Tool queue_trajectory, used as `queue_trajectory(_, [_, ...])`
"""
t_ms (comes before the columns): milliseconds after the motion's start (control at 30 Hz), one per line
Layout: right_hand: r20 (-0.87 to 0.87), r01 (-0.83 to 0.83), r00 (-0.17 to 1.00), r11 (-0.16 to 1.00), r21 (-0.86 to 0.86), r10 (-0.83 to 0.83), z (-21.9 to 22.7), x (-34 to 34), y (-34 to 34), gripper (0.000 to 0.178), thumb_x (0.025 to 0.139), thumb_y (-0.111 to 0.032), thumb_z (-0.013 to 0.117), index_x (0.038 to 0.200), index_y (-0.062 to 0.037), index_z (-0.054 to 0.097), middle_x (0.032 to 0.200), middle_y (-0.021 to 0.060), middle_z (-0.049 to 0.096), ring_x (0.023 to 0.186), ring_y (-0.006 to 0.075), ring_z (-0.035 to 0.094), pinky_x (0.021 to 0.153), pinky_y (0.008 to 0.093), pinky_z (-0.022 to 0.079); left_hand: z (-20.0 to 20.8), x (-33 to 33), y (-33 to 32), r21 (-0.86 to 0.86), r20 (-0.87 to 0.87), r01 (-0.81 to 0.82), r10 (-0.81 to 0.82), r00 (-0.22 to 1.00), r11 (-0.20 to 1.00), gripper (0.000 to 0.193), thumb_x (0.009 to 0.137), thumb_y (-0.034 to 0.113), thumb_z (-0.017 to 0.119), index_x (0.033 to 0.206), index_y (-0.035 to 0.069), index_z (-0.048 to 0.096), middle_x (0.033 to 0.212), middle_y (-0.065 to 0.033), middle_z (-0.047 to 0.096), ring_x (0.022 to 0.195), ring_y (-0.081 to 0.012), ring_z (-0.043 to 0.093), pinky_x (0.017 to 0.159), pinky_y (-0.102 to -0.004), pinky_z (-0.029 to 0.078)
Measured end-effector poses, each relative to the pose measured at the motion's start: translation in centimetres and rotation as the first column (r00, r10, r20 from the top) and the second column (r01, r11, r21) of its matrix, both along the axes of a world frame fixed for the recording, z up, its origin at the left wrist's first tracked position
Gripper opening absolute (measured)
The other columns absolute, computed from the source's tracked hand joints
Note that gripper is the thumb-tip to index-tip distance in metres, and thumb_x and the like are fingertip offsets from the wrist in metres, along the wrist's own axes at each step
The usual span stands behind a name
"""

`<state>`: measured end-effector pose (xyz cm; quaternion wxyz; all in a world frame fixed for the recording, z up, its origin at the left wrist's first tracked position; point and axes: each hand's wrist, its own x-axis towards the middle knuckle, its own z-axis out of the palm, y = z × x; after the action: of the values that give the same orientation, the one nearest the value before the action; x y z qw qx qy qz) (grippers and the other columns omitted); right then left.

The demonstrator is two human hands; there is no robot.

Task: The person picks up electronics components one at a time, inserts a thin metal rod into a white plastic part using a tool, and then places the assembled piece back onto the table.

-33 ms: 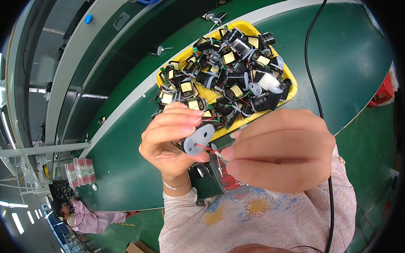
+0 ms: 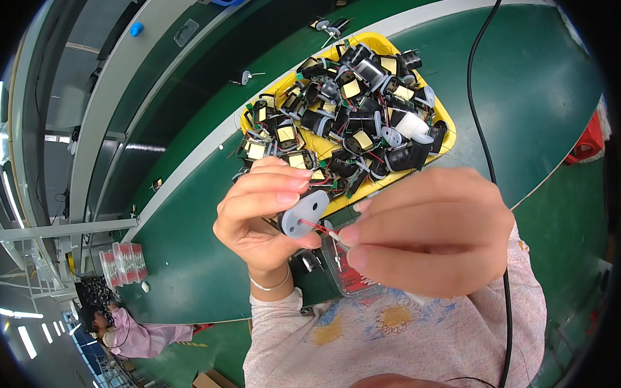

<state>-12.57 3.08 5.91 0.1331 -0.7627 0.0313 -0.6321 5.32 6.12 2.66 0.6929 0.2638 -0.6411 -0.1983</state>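
Note:
My left hand [image 2: 250, 216] is closed round a small part with a grey oval end plate [image 2: 303, 216] that has several round holes; its dark body is mostly hidden by my fingers. Thin red wires [image 2: 317, 226] come out through one of the plate's holes. At their far end shows a small pale tip, pinched by the thumb and fingers of my right hand [image 2: 432, 237]. Beyond both hands stands a yellow tray [image 2: 448, 126], heaped with black cylindrical parts [image 2: 371, 72] bearing cream pads, grey oval plates and loose wires.
Below my hands, a clear box [image 2: 342, 278] holds red pieces. A black cable [image 2: 473, 99] hangs down the right side. Loose parts [image 2: 245, 76] lie beyond the bench's pale edge. Clear boxes [image 2: 125, 263] are stacked at left, near a person in pink [image 2: 134, 333].

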Motion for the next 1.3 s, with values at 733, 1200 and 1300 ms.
queue_trajectory(733, [-0.102, -0.048, 0.993, 0.994, 0.095, 0.058, -0.1, -0.5, -0.6, 0.016, 0.063, -0.003, 0.066, 0.079, -0.0004, 0.066, 0.082, 0.0104, 0.065, 0.064, 0.0183, 0.060, 0.057, 0.0244, 0.050, 0.3, -0.3, 0.0, 0.002, 0.055, -0.064, 0.064, 0.996, 0.998, 0.047, 0.057, 0.029, 0.082, 0.086, 0.001, 0.058, 0.081, -0.0142, 0.063, 0.076, -0.0260, 0.062, 0.070, -0.0359, 0.046])
queue_trajectory(1200, [-0.168, 0.090, 0.985, 0.968, 0.236, -0.050, -0.4, 0.2, -1.1, 0.021, 0.056, 0.005, 0.068, 0.075, -0.0039, 0.066, 0.069, 0.0037, 0.059, 0.056, 0.0166, 0.056, 0.050, 0.0246, 0.044, 0.5, -0.9, 1.1, 0.202, -0.031, 0.056, -0.051, 0.998, 0.978, 0.054, 0.058, 0.014, 0.081, 0.098, -0.002, 0.049, 0.091, -0.0200, 0.062, 0.085, -0.0262, 0.062, 0.079, -0.0341, 0.049])
queue_trajectory(1300, [-0.170, 0.128, 0.981, 0.971, 0.203, -0.094, -0.2, 0.2, -1.3, 0.025, 0.055, 0.007, 0.065, 0.077, -0.0034, 0.067, 0.070, 0.0041, 0.060, 0.058, 0.0169, 0.056, 0.050, 0.0249, 0.044, 1.0, -1.0, 1.4, 0.249, -0.091, 0.045, -0.023, 0.996, 0.968, 0.046, 0.063, 0.010, 0.079, 0.096, -0.004, 0.051, 0.092, -0.0215, 0.062, 0.087, -0.0264, 0.062, 0.078, -0.0335, 0.049])
